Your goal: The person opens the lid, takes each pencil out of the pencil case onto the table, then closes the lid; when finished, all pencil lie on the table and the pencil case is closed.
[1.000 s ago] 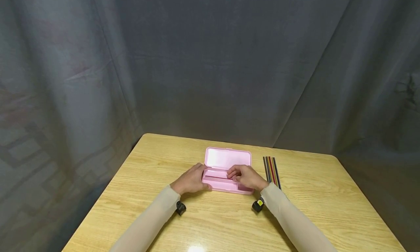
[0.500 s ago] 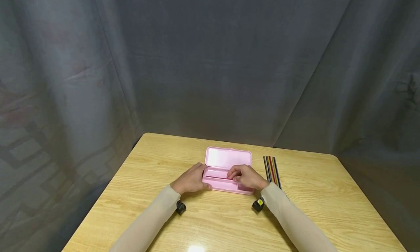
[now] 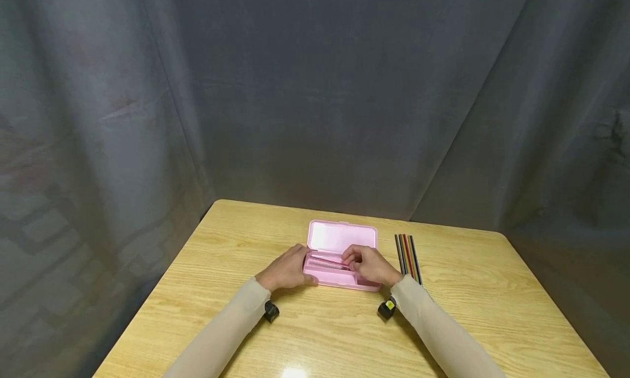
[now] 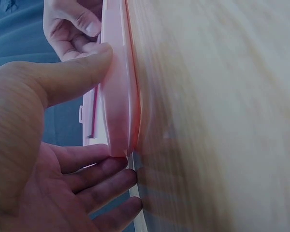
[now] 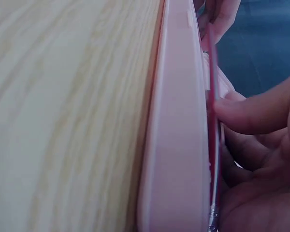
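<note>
Head view: left hand (image 3: 287,271) steadies the pink case (image 3: 339,252) — right hand (image 3: 369,266) pinches a half-hidden red pencil (image 3: 328,263).

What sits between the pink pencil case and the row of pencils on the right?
Bare table, head view. The pink pencil case and the row of pencils are apart; only the right hand overlaps the gap's near end.
</note>
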The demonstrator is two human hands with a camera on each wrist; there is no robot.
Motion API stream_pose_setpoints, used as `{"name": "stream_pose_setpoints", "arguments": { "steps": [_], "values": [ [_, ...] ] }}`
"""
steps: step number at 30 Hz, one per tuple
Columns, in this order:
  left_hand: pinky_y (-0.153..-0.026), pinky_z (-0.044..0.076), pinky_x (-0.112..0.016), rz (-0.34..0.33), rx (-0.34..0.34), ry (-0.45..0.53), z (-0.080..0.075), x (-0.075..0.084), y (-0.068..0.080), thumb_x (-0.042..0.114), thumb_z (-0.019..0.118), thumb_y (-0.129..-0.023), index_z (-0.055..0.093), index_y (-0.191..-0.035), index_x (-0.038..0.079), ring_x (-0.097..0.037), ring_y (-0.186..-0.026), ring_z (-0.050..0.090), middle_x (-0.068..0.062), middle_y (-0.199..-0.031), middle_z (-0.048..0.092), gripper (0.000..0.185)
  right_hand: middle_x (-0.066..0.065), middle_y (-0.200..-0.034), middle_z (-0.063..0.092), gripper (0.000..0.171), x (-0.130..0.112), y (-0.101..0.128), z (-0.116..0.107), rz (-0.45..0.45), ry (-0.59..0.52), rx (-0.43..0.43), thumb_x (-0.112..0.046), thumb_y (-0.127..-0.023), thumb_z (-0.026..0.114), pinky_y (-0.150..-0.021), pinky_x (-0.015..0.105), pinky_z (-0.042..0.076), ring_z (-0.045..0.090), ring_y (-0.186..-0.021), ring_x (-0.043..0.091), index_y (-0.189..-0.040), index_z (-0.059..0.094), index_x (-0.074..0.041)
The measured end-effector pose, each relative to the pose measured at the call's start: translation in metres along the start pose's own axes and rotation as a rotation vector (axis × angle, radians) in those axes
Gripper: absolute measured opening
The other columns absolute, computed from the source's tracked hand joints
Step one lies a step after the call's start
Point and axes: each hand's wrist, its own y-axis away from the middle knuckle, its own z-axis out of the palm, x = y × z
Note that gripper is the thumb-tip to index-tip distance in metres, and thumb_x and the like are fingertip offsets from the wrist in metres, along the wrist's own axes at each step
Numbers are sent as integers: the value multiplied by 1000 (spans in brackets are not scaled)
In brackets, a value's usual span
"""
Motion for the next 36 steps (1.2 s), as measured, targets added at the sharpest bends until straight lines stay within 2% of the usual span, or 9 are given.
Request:
{"name": "stream_pose_setpoints", "arguments": {
  "steps": [7,12,15,24,32,36],
  "values": [
    [-104,50,-45,1,3,-16,-1,1,0,40,86,-77,57,-138,10,-20,-117,58,-5,-131,60,75,13,-99,70,30,0,-2,-7,49,-145,170,12,-89,57,-59,23,54,64,-80,19,-110,66,-7],
    [-103,50,-46,6,7,-15,-3,3,1,39,86,-76,57,-138,9,-20,-115,58,-5,-129,61,75,19,-105,71,32,0,-2,-16,43,-190,303,13,-88,59,-69,18,53,67,-93,26,-116,65,-3],
    [-103,50,-46,3,6,-14,-3,4,2,39,86,-77,57,-138,8,-20,-115,58,-5,-129,61,74,21,-106,71,33,3,0,-22,34,-215,352,12,-86,59,-75,16,52,66,-95,23,-117,64,1],
    [-103,50,-46,-15,-5,14,-2,0,2,39,86,-78,54,-142,10,-20,-117,58,-4,-133,59,76,24,-110,68,29,16,11,-46,70,-205,417,4,-91,61,-75,13,50,61,-89,10,-120,65,3],
    [-104,49,-47,-20,-11,20,-4,2,4,38,85,-78,54,-142,10,-20,-116,57,-4,-132,59,77,27,-115,65,30,30,24,-67,133,-284,458,2,-94,60,-72,14,53,60,-83,-1,-124,63,5],
    [-104,49,-47,-21,-10,31,-4,3,4,37,86,-78,54,-142,10,-20,-116,57,-5,-134,59,76,22,-114,66,33,35,30,-76,163,-307,472,1,-95,60,-74,14,54,61,-84,-2,-127,60,5]
  ]
}}
